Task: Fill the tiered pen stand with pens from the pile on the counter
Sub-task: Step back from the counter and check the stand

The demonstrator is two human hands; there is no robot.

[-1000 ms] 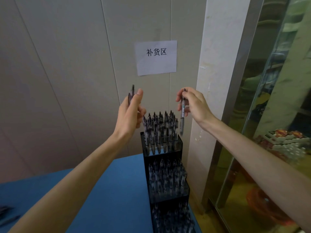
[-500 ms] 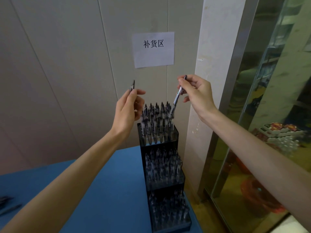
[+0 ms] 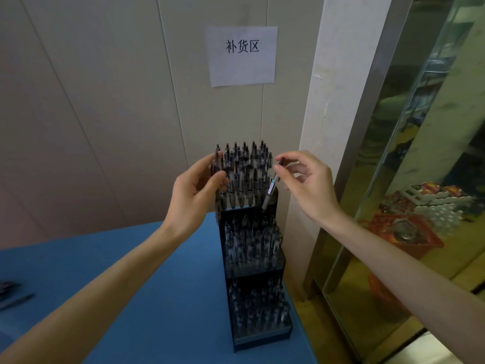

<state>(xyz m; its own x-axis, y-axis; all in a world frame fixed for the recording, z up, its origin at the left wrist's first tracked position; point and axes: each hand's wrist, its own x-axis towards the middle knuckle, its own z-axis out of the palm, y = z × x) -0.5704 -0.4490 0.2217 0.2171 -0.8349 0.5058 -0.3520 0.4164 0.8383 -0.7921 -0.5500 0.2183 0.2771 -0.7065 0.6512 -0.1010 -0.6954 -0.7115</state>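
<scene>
Both hands are at the top tier of the stand (image 3: 252, 261), each putting in a pen. The right hand (image 3: 307, 185) pinches the upper end of a pen (image 3: 270, 190) between thumb and forefinger, the other fingers loosely spread. That pen leans, its tip down at the tier's front right corner, and it looks only partly seated, if at all. The left hand (image 3: 194, 190) has its fingers curled round a dark pen (image 3: 216, 164) at the tier's left edge, held close to upright. Its lower end is hidden behind the hand, so I cannot tell whether it is in a slot.

The stand sits at the right edge of the blue table (image 3: 118, 271), against the wall. All three tiers look densely packed, so the job seems near its end. A few spare pens (image 3: 13, 295) lie at the far left edge of the table, mostly cut off by the frame.

The next move calls for straightening the right pen over a free slot and pushing it down without knocking its neighbours. The left pen needs the same, with its slot found by feel. Free slots are hard to pick out among the crowded tops.
</scene>
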